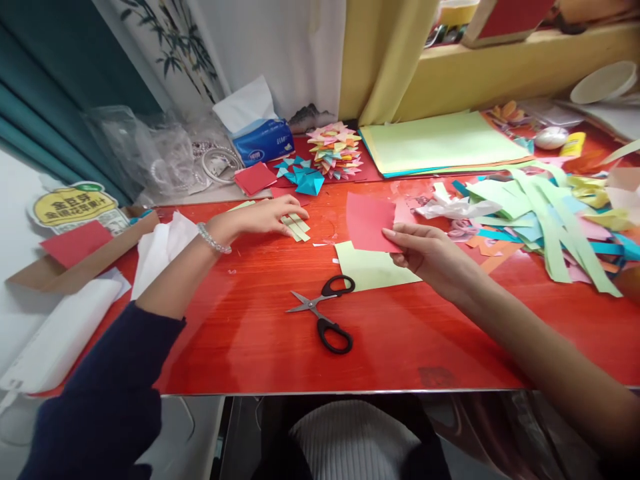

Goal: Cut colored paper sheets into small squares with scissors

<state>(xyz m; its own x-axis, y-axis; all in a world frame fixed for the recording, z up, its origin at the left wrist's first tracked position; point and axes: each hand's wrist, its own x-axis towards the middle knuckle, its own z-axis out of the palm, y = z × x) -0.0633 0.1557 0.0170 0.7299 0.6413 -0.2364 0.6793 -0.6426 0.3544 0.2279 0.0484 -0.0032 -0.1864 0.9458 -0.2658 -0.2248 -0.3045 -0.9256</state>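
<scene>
My right hand (423,253) pinches a red square of paper (367,223) by its lower right corner, between thumb and fingers. Below that sheet, a light green piece of paper (377,270) lies on the table, partly covered from view. My left hand (267,219) reaches over light green paper strips (299,229), its thumb and fingers apart around them; whether it presses on them I cannot tell. Black-handled scissors (315,308) lie with blades parted, nearer to me than both hands.
A heap of cut paper strips (545,220) covers the table's right side. Behind stand a folded-paper stack (336,152), blue paper pieces (306,179), a tissue pack (263,140) and large green sheets (445,147). On the left are a cardboard tray (90,267) and a white power strip (65,337).
</scene>
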